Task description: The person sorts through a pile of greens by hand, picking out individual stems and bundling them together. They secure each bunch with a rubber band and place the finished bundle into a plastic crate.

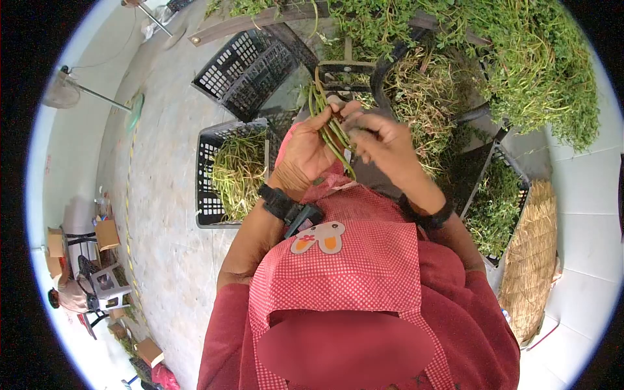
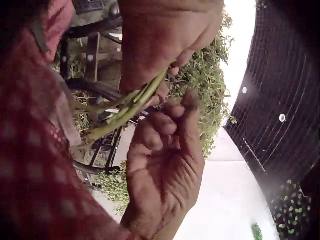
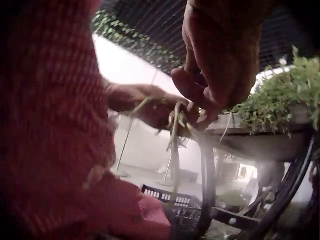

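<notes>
A small bunch of long green stems (image 1: 335, 140) runs slantwise through my left hand (image 1: 305, 153), whose thumb and fingers grip it in front of the apron. In the left wrist view the stems (image 2: 122, 112) bend down from under that hand (image 2: 165, 40). My right hand (image 1: 390, 149) is close beside the bunch, slightly blurred, its fingertips near the left fingertips. Seen from the palm side, the right hand (image 2: 167, 165) has loosely bent fingers, and nothing shows between them. The right wrist view has the stems (image 3: 175, 130) hanging below the left hand (image 3: 145, 105).
A black crate (image 1: 203, 195) of cut stems stands on the floor at left, with an upturned black crate (image 1: 247, 71) beyond it. Leafy greens (image 1: 539, 65) heap over a raised frame (image 1: 260, 23). Another crate of greens (image 1: 491, 221) and a straw bundle (image 1: 530, 260) are at right.
</notes>
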The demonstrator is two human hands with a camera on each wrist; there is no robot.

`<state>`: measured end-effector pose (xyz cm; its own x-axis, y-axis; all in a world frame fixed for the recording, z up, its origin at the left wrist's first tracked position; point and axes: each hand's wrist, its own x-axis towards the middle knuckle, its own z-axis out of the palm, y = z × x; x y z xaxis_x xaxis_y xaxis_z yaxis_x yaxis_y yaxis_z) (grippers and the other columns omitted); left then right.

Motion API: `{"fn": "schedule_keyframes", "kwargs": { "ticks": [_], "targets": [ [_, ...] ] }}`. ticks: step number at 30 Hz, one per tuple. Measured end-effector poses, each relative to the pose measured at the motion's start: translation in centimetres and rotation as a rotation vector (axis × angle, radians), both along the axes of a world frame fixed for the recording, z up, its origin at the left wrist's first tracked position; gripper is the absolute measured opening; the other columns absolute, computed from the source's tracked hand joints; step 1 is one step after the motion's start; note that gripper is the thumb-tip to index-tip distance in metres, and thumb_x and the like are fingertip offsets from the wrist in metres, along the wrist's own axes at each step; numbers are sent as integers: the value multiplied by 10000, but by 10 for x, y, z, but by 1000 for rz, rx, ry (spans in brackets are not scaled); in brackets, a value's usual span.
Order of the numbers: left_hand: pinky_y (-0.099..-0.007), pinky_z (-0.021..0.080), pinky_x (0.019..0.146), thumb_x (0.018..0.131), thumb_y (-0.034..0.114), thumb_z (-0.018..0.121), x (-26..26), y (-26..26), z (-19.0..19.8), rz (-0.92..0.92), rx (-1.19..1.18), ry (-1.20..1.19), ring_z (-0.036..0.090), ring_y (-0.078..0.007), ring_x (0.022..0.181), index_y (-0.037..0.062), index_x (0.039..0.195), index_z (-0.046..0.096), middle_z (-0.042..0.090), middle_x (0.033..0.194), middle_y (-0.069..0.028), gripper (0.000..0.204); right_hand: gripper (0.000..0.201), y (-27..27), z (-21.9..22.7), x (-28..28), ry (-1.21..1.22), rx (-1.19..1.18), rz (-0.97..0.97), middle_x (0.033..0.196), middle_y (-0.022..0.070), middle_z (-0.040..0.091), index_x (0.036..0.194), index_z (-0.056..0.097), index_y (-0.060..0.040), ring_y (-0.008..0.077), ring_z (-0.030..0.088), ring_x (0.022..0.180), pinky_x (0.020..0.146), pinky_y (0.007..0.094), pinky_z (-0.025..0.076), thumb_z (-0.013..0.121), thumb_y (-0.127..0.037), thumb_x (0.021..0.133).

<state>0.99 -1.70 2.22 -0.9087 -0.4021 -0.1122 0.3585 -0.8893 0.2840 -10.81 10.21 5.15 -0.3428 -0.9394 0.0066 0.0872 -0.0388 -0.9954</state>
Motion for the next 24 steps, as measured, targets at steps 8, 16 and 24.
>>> {"fn": "schedule_keyframes", "kwargs": {
  "ticks": [8,16,24],
  "targets": [
    [-391,435,951,939,218,443,-6,11,6,34,-71,-90,530,-290,1079,18,948,508,547,1137,-184,211,257,-6,-7,21,775,46,-158,760,138,643,955,646,-27,236,633,670,593,305,470,654,-219,784],
    [-312,489,776,931,269,479,-6,13,-6,2,-312,-249,572,-163,820,65,892,531,586,916,-64,215,195,-12,-35,6,647,-186,-213,727,93,609,892,623,-7,149,566,565,510,281,426,652,-177,802],
    [-279,489,577,941,285,454,21,-23,21,193,-575,-492,549,-149,623,58,877,522,595,785,-72,245,160,7,-29,-34,-417,-97,-57,590,-65,433,887,571,-35,28,359,475,421,184,272,563,-195,881]
  ]
}}
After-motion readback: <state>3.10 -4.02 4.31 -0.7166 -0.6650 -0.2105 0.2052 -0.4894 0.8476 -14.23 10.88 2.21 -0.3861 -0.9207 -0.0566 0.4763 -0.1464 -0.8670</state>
